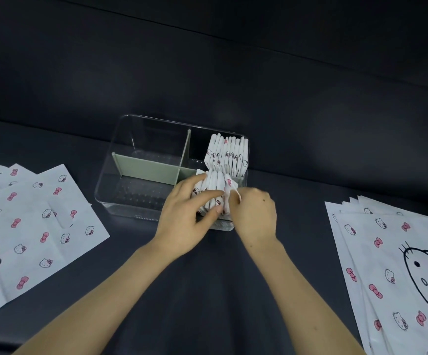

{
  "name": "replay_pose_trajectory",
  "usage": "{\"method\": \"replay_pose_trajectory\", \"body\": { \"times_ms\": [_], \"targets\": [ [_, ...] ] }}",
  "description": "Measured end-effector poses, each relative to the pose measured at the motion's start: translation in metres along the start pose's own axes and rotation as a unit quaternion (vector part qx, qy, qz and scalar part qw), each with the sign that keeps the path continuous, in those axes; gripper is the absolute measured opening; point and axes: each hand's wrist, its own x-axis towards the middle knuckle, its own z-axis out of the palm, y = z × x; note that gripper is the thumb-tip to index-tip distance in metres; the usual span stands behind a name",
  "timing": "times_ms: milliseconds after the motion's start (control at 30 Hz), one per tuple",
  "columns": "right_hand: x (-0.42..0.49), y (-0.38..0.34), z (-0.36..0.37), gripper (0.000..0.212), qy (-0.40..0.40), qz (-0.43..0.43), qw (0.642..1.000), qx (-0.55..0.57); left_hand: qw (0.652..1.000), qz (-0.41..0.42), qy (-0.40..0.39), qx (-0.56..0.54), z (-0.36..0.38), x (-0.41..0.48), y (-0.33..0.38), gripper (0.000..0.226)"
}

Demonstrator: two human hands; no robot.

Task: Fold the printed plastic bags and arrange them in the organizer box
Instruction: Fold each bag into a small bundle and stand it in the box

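A clear organizer box (110, 175) with grey dividers stands in the middle of the dark surface. Its far right compartment holds a row of folded printed bags (229, 152) standing on edge. The near right compartment holds another row of folded bags (211, 190). My left hand (184, 221) lies against that near row, fingers stretched over the bags' left side and thumb on their front. My right hand (253, 216) pinches one folded bag (229, 187) at the row's right end, inside the box.
Flat unfolded printed bags lie in a pile at the left (28, 226) and in another pile at the right (399, 265). The box's two left compartments hold nothing. A dark cushioned back rises behind the box.
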Motion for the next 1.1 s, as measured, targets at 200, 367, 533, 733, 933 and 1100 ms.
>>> {"method": "replay_pose_trajectory", "body": {
  "times_ms": [200,367,533,733,933,1100],
  "targets": [
    [-0.013,-0.001,0.006,0.033,0.093,-0.024,0.995,0.033,1.0,0.004,0.007,-0.008,0.0,0.0,0.0,0.037],
    [-0.013,0.0,0.018,0.026,0.129,-0.069,0.988,-0.045,1.0,-0.006,0.016,-0.023,-0.003,0.0,0.005,0.04],
    [-0.012,0.001,0.014,0.03,0.025,-0.049,0.998,-0.042,1.0,-0.007,0.024,-0.018,-0.014,-0.004,0.006,0.038],
    [-0.041,0.004,-0.007,0.049,0.11,-0.089,0.99,-0.01,0.987,-0.055,0.121,0.09,-0.066,-0.041,-0.021,0.037],
    [-0.105,0.069,0.016,0.048,0.157,-0.075,0.982,-0.075,0.86,-0.376,0.011,0.345,-0.115,-0.112,-0.096,0.09],
    [-0.13,0.105,0.036,0.052,0.044,-0.07,0.99,-0.112,0.881,-0.363,-0.009,0.305,-0.12,-0.131,-0.118,0.053]
  ]
}}
